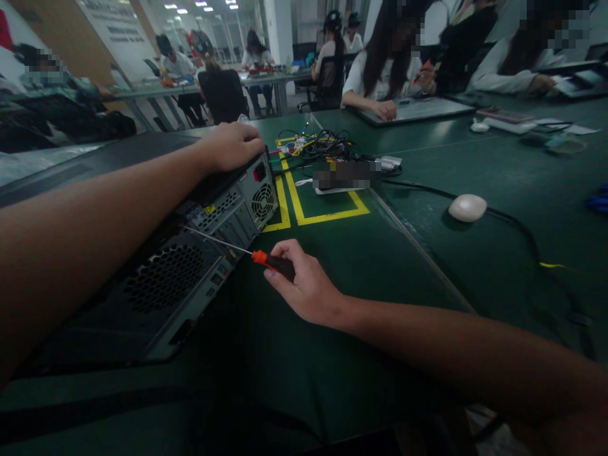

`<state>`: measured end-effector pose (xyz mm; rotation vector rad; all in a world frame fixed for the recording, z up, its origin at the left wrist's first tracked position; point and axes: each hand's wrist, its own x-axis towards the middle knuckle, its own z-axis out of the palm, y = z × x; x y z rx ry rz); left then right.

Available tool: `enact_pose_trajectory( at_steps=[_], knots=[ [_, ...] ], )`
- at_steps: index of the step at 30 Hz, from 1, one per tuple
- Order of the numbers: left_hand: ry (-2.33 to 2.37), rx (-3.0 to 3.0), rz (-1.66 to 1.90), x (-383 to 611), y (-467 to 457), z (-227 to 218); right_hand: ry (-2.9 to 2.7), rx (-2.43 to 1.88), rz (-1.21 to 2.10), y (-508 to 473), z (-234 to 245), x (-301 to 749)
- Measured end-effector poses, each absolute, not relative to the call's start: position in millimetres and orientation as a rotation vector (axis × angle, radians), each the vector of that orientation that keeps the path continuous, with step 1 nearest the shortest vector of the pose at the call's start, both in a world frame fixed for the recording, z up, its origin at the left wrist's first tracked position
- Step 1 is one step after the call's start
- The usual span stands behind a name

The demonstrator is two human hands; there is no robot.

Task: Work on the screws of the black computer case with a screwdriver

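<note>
While left hand rests atop computer case, grip released, right hand grip clenches screwdriver against rear.

Shared electronics workshop or training room. Long benches covered in green matting, marked off with yellow tape, run through an open hall. On the nearest bench a desktop computer case lies on its side with its rear panel exposed and a screwdriver set against it. A tangle of cables and a mouse lie near. Seated people work at a flat device on neighbouring benches, under ceiling strip lights. A printed notice board hangs on the wall.
</note>
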<state>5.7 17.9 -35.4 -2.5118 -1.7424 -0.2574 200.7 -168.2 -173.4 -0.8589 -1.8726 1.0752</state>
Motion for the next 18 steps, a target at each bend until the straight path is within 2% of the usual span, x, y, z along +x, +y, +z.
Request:
enact_pose_trajectory(
  at_steps=[18],
  knots=[
    [-1.738, -2.5, -0.221, 5.8, 15.9, -34.0, -1.876, -0.844, 1.064, -168.0, -175.6, 200.0]
  ],
)
